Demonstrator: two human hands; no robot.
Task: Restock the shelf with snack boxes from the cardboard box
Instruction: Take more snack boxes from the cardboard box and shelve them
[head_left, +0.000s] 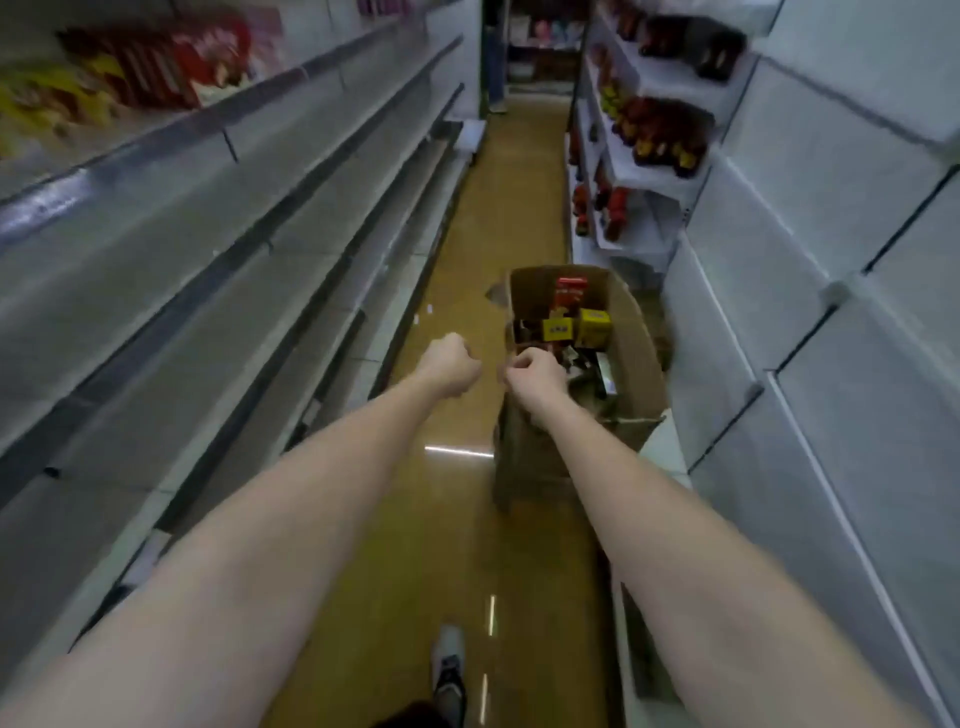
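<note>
Narrow aisle, yellow-brown floor (511, 197) running toward 12 o'clock between two shelving runs. At 1 o'clock, on the floor against the foot of the right-hand shelving, cardboard box (631, 338), top open, flaps up. Inside it, snack boxes: a red box (570, 296) upright toward the far wall, two yellow boxes (595, 326) just below it, darker items toward the near end, too blurred to name. Right hand (535, 375) at the box's left rim, fingers curled, seemingly pinching the rim edge; actual contact hard to tell through the blur. Left hand (451, 364) just to the left at 12 o'clock, above bare floor, curled into a loose fist, holding nothing. Hands near each other, apart. At 9 to 11 o'clock, long grey shelf (218, 249) tiers with dark front edges, red and yellow packets (171, 62) on the top tier at 10 o'clock. At 1 to 2 o'clock, white shelves with dark bottles (660, 135). Open strip of floor left of the box. At 6 o'clock, a shoe (448, 670) on the floor.
</note>
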